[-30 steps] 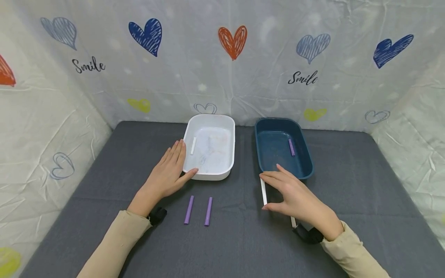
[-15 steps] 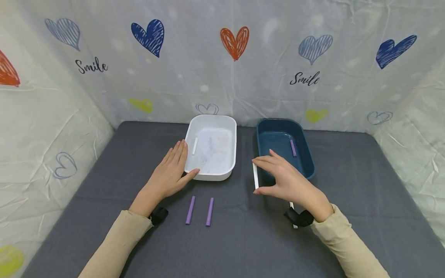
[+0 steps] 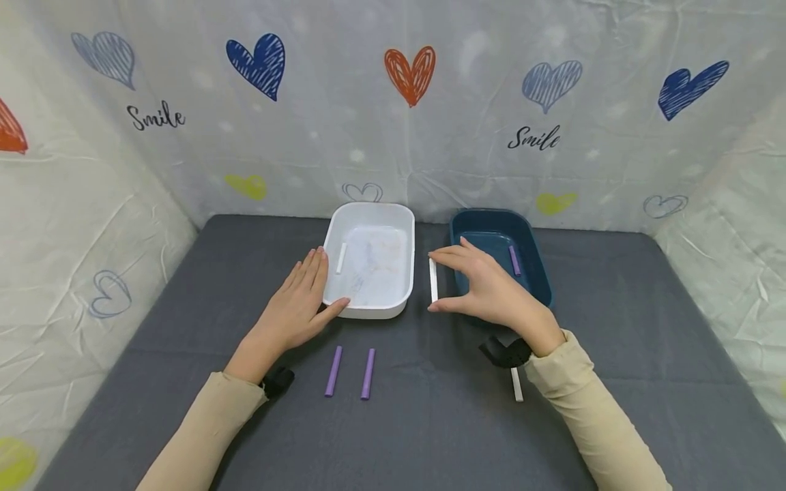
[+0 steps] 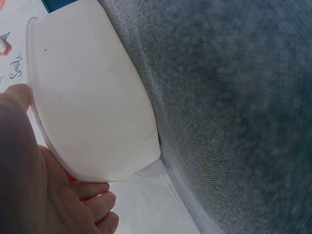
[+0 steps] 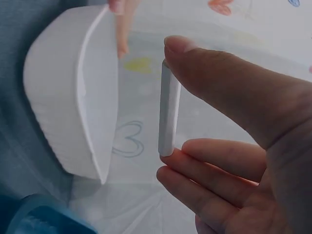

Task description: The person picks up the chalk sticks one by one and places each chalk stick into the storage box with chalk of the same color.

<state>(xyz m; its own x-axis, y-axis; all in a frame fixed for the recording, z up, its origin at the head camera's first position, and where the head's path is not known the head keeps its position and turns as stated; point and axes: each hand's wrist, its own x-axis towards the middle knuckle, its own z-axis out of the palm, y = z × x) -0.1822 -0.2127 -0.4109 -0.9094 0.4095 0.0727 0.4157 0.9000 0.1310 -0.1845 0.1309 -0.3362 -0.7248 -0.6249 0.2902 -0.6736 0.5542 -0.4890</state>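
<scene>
Between the white tub [image 3: 371,260] and blue tub [image 3: 499,261], my right hand [image 3: 485,290] pinches a white stick [image 3: 433,280] by its ends above the mat [image 3: 184,327], left hand [image 3: 295,305] flat against the white tub; such a light end-to-end pinch could let it slip short of either tub.

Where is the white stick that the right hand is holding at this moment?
In the head view the white stick is pinched end to end by the right hand, above the table in the gap between the white tray and the blue tray.
</scene>
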